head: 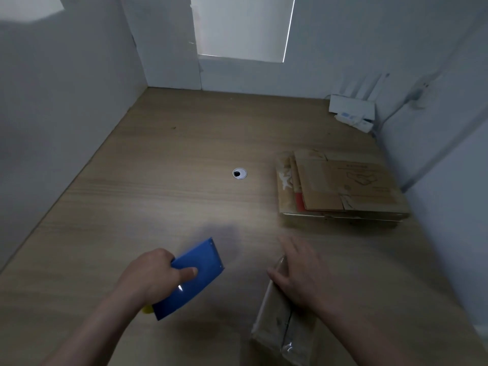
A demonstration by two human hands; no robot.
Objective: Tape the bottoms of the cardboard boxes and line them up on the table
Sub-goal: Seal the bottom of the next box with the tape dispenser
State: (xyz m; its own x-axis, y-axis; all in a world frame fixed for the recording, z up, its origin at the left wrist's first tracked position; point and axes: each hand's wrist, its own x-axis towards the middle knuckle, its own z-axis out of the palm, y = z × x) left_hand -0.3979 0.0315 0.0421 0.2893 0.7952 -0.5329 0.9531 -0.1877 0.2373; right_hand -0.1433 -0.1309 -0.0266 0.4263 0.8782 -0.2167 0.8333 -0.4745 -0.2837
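Note:
My left hand grips a blue tape dispenser above the near middle of the wooden table, thumb pressed on its flat side. A yellow part shows at its lower end. My right hand rests flat on a cardboard box at the near right, fingers spread over its top. Clear tape shines along the box's seam. A stack of flattened cardboard boxes lies further back on the right.
A round cable grommet sits in the table's middle. A white router with antennas and a power strip occupy the far right corner. White walls close the table on the left, back and right.

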